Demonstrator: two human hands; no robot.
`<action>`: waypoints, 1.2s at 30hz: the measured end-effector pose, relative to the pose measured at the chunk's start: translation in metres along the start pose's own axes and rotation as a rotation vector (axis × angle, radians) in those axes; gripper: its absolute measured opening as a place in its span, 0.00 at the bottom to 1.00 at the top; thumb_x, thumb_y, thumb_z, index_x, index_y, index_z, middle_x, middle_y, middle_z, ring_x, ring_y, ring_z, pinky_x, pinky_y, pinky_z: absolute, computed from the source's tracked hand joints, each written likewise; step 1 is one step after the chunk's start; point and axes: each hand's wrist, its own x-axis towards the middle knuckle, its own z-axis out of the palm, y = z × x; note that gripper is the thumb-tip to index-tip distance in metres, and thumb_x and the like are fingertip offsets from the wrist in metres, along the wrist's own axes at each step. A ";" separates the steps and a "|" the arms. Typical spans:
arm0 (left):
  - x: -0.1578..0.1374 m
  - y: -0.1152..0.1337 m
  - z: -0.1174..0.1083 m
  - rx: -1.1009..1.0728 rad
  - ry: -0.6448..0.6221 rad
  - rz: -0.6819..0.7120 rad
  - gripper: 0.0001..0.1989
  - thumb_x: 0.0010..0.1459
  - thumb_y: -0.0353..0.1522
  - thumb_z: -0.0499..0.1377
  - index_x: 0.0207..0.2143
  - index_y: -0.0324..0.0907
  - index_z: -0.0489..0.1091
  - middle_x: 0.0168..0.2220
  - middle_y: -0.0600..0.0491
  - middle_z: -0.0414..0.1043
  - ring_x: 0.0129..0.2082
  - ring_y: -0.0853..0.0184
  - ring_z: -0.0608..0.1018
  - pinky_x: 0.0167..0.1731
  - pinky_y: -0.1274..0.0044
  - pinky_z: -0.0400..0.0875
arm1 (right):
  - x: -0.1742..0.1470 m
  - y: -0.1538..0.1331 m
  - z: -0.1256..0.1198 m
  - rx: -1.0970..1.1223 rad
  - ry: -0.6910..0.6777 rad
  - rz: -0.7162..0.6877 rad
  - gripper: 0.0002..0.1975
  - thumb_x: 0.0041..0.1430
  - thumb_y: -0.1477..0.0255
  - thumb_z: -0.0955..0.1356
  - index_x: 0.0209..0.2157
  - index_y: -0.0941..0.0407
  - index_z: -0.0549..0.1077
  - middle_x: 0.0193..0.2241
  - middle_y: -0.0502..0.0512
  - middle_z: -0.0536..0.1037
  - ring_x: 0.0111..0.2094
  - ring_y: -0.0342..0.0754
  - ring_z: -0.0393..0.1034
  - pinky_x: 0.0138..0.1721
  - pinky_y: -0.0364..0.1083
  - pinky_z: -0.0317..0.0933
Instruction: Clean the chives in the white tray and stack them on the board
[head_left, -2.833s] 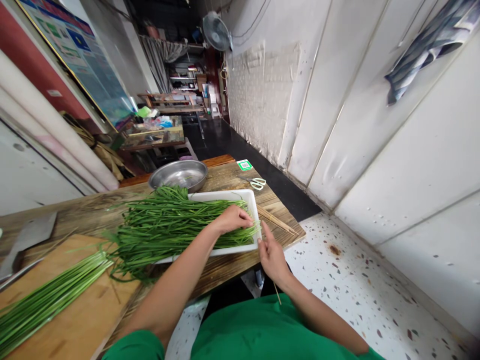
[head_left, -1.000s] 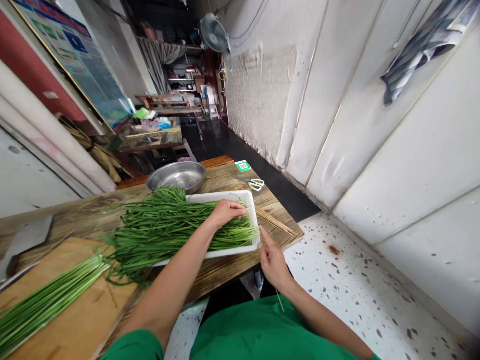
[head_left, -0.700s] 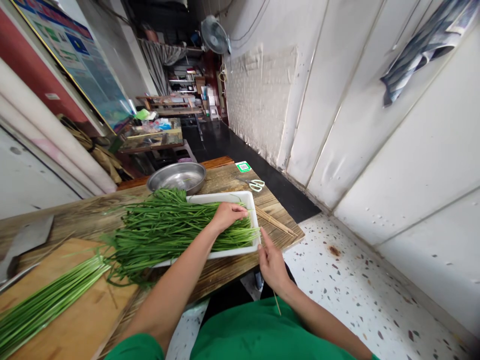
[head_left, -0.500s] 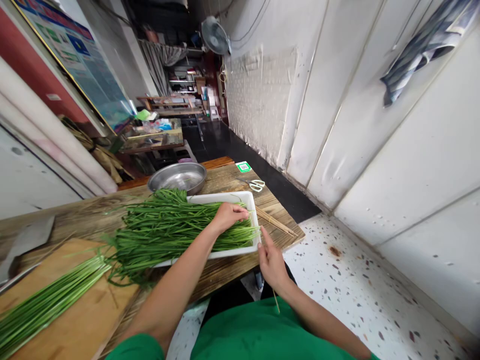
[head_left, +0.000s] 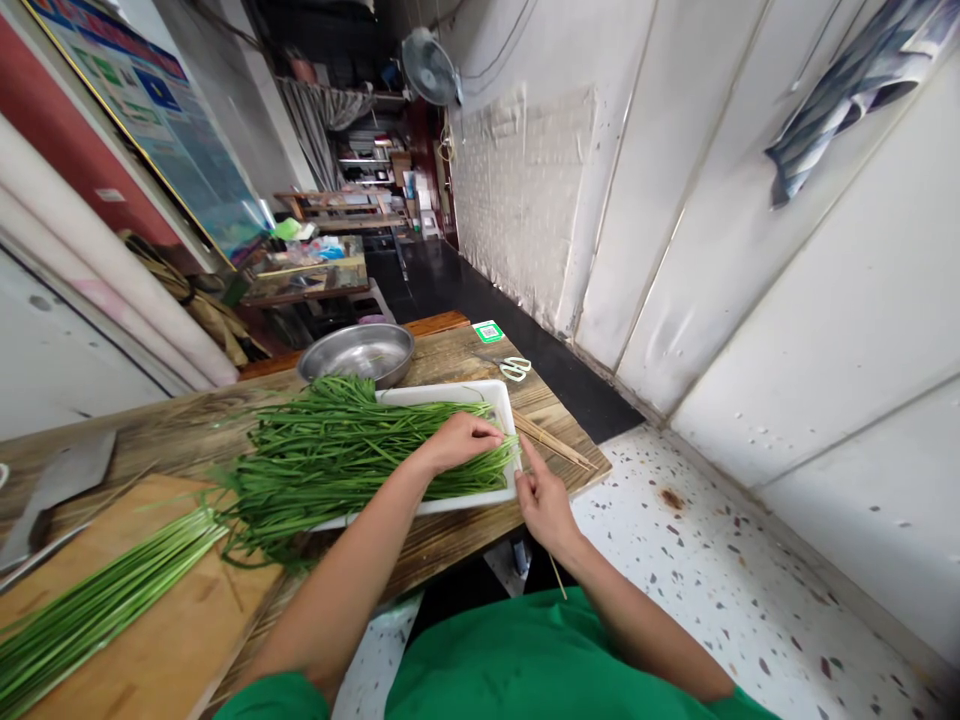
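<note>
A heap of long garlic chives [head_left: 330,460] lies in a white plastic tray [head_left: 442,394], leaves spilling over its left side. My left hand [head_left: 461,442] is over the tray's right part, thumb and fingers pinched on pale chive stems. At the tray's right edge is my right hand [head_left: 546,508], its fingers closed round a thin bamboo skewer [head_left: 558,578]. One end of the skewer sticks out below the palm; its other end is hard to make out near the stem ends. More bamboo skewers [head_left: 555,440] rest on the table just right of the tray.
Behind the tray stand a metal bowl [head_left: 315,362] and scissors [head_left: 514,368]. A green QR card [head_left: 489,332] lies at the wooden table's [head_left: 442,352] far edge. At left are a cleaver [head_left: 64,490] and a cutting board [head_left: 165,620] bearing another chive bundle [head_left: 112,605].
My left hand has shifted slightly right and down towards the stem ends. My right hand stays at the tray's edge, its fingertips slightly higher and closer to my left hand.
</note>
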 end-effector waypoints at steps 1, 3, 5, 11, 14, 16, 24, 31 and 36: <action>-0.001 0.000 -0.004 0.012 -0.010 0.003 0.13 0.48 0.37 0.56 0.32 0.39 0.75 0.32 0.53 0.76 0.31 0.66 0.74 0.33 0.80 0.64 | -0.001 0.001 0.000 -0.002 0.002 0.000 0.26 0.57 0.72 0.58 0.58 0.58 0.52 0.13 0.41 0.58 0.14 0.39 0.51 0.18 0.38 0.46; -0.002 -0.001 -0.011 0.030 0.025 -0.014 0.13 0.47 0.38 0.56 0.31 0.40 0.76 0.32 0.53 0.76 0.32 0.65 0.74 0.34 0.79 0.64 | -0.004 0.003 0.000 -0.005 0.007 0.005 0.26 0.57 0.71 0.57 0.58 0.58 0.52 0.13 0.41 0.58 0.14 0.39 0.51 0.18 0.38 0.46; -0.002 -0.002 -0.015 0.017 0.082 -0.035 0.14 0.46 0.39 0.58 0.31 0.41 0.76 0.32 0.52 0.76 0.33 0.64 0.74 0.34 0.78 0.64 | -0.007 0.005 0.002 -0.001 0.011 0.011 0.26 0.58 0.71 0.57 0.59 0.59 0.50 0.13 0.42 0.58 0.13 0.39 0.50 0.17 0.38 0.45; 0.002 -0.003 -0.004 0.049 0.085 -0.022 0.18 0.42 0.39 0.61 0.37 0.41 0.74 0.29 0.52 0.73 0.29 0.67 0.72 0.31 0.79 0.63 | -0.010 0.005 0.005 0.027 0.018 0.014 0.26 0.59 0.70 0.57 0.59 0.58 0.49 0.13 0.41 0.56 0.14 0.39 0.50 0.17 0.38 0.45; 0.005 -0.004 0.003 0.075 0.082 0.029 0.16 0.44 0.39 0.60 0.35 0.41 0.75 0.33 0.51 0.72 0.33 0.66 0.72 0.35 0.78 0.62 | -0.010 0.004 0.005 0.039 0.013 0.018 0.26 0.59 0.70 0.56 0.59 0.57 0.48 0.14 0.41 0.56 0.14 0.39 0.51 0.18 0.38 0.45; 0.006 -0.006 0.005 0.022 0.025 0.047 0.13 0.45 0.38 0.59 0.31 0.40 0.76 0.35 0.51 0.73 0.36 0.65 0.72 0.38 0.78 0.62 | -0.010 0.004 0.005 0.038 0.013 0.018 0.26 0.59 0.70 0.56 0.59 0.57 0.49 0.14 0.41 0.56 0.14 0.39 0.51 0.18 0.39 0.45; 0.011 -0.011 0.008 -0.184 0.095 -0.117 0.14 0.47 0.39 0.56 0.27 0.37 0.75 0.26 0.52 0.75 0.28 0.66 0.74 0.33 0.77 0.65 | -0.010 0.001 0.003 0.030 0.013 0.000 0.26 0.59 0.70 0.56 0.59 0.59 0.49 0.13 0.42 0.57 0.14 0.39 0.50 0.17 0.39 0.45; 0.012 -0.009 0.009 -0.245 0.130 -0.107 0.14 0.47 0.39 0.55 0.23 0.36 0.73 0.23 0.52 0.74 0.26 0.68 0.73 0.32 0.77 0.65 | -0.011 -0.003 0.001 0.016 0.016 -0.001 0.26 0.58 0.70 0.57 0.59 0.59 0.50 0.13 0.42 0.57 0.14 0.39 0.51 0.17 0.38 0.45; 0.013 -0.010 0.010 -0.284 0.127 -0.103 0.14 0.47 0.39 0.56 0.23 0.36 0.72 0.23 0.53 0.73 0.25 0.69 0.73 0.31 0.78 0.65 | -0.011 -0.005 0.000 0.011 0.014 0.003 0.26 0.58 0.71 0.57 0.58 0.60 0.50 0.13 0.42 0.58 0.14 0.39 0.51 0.17 0.38 0.45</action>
